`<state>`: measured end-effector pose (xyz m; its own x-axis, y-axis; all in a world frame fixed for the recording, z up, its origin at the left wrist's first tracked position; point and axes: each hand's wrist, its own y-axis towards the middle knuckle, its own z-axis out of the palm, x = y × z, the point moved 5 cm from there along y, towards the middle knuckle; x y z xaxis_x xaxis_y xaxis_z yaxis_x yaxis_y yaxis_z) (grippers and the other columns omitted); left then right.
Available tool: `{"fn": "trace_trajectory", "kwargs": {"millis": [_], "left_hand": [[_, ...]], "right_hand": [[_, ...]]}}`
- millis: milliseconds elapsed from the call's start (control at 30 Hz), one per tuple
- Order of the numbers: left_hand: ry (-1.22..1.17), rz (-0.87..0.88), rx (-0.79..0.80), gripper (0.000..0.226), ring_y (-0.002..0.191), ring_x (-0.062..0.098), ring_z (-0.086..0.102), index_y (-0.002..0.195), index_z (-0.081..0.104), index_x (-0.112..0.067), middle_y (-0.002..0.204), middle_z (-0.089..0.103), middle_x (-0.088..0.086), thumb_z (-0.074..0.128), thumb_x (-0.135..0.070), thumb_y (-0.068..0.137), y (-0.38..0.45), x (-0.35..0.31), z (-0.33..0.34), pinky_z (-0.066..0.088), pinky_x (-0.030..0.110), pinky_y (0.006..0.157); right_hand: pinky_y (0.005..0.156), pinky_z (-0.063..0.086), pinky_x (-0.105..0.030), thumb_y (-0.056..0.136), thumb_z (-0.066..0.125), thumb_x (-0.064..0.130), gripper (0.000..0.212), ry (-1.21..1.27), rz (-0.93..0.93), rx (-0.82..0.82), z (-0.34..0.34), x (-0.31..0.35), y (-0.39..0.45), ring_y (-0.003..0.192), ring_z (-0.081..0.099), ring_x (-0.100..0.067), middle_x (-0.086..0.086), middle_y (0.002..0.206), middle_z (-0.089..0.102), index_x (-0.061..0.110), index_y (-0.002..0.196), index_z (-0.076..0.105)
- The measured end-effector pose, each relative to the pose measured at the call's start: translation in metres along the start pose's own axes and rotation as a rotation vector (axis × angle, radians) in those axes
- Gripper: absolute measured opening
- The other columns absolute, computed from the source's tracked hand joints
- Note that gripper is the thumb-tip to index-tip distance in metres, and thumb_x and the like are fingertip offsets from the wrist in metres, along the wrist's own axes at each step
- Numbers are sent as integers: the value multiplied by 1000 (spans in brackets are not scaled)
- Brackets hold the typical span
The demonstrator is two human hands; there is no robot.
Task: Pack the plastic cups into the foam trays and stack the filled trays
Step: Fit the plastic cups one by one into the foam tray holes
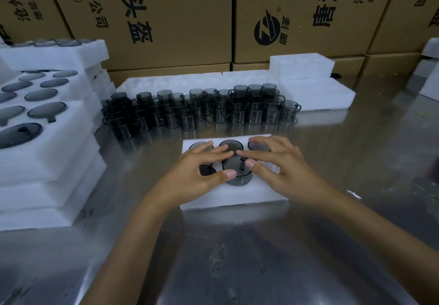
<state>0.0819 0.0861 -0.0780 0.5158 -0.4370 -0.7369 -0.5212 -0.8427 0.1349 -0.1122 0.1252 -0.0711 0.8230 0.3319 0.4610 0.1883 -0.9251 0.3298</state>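
Two hands [199, 171]; one near tray [237, 197]; five seated cups [237, 169].

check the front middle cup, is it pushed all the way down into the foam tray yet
No, the cup sticks up above the foam tray while the left hand and right hand touch it.
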Motion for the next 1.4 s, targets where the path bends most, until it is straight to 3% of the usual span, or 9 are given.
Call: {"fn": "trace_trajectory", "kwargs": {"millis": [100,233,533,733,867,967,1167,1267,1400], "left_hand": [[95,-16,33,66,148,-5,10,125,55,-55,152,36,-27,56,-76,63,2,2,0,7,37,124],[190,-35,84,63,149,-4,-1,117,51,-64,158,23,-26,50,-82,57,4,3,2,-8,35,121],[336,-37,140,68,150,-1,-5,126,56,-57,161,18,-22,49,-80,62,7,-6,-3,-10,43,122],[-25,-79,-100,30,135,1,41,116,70,-42,143,51,-18,57,-54,92,44,13,-31,27,34,114],[-136,-194,-140,14,117,2,57,106,72,-35,110,65,-22,61,-33,97,66,44,-25,38,25,102],[-283,-226,-227,23,100,-2,66,83,78,-38,96,75,-21,65,-24,95,68,60,-26,47,20,90],[-465,-241,-258,11,107,14,68,96,79,-34,104,75,-12,70,-36,89,63,77,-22,48,47,104],[-482,-229,-274,11,109,14,67,96,79,-33,105,75,-12,70,-35,89,67,79,-22,46,51,107],[-483,-221,-266,13,107,14,68,98,78,-33,105,75,-11,69,-35,90,67,82,-21,46,52,106]], "right_hand": [[105,23,-37,97,50,52,33,-73,-16,37,3,-5,2,140,24,-7,18,148,44,52,128,61],[105,20,-35,88,37,67,46,-84,-16,92,10,-11,2,145,19,-7,19,153,39,56,126,59],[111,21,-37,96,40,60,39,-225,-93,125,3,1,0,148,14,-9,15,156,35,54,131,56],[116,26,-46,100,52,39,39,-37,33,-2,-17,-16,43,141,34,-15,8,149,49,32,137,59],[107,39,-30,98,56,19,36,90,231,-100,-26,-60,90,128,51,-17,-1,136,60,19,134,62],[110,39,-33,97,53,14,37,94,338,-109,-21,-91,120,129,52,-20,-4,136,61,18,133,62],[114,30,-42,93,61,23,24,-112,346,-96,-1,-125,161,132,43,-28,-3,133,61,23,116,71],[109,30,-40,87,68,27,9,-133,314,-137,8,-126,169,129,42,-27,0,125,62,27,96,68],[105,21,-38,79,75,32,16,-179,278,-51,21,-124,174,131,34,-22,3,126,53,29,79,59]]}}
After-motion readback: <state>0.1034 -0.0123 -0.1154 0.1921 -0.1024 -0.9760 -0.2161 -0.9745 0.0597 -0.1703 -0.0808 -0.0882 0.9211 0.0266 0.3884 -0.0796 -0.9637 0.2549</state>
